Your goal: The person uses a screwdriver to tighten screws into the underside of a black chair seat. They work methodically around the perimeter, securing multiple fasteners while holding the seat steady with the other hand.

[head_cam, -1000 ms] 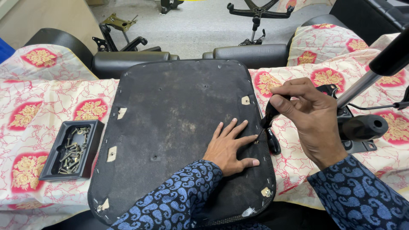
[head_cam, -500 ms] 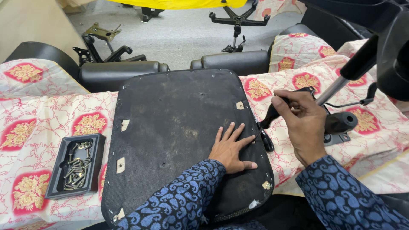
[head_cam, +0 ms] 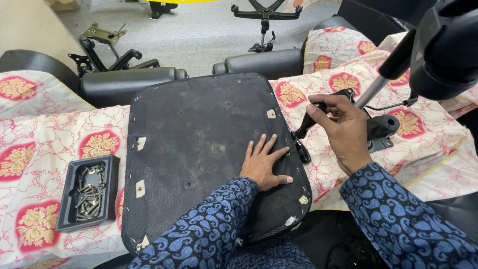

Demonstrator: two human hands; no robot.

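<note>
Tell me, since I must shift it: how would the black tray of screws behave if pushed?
The tray looks thin and shallow, so it would probably flex. Loose screws would likely rattle and slide. The patterned cloth beneath might bunch.

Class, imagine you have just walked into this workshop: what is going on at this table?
A person in blue patterned sleeves works on an upturned black fabric-covered chair seat base lying on a red-and-cream floral cloth. The left hand lies flat on the base near its right edge. The right hand grips a black metal lever mechanism beside that edge. A black plastic tray of screws sits to the left, untouched. More chair parts lie on the floor beyond.
</note>
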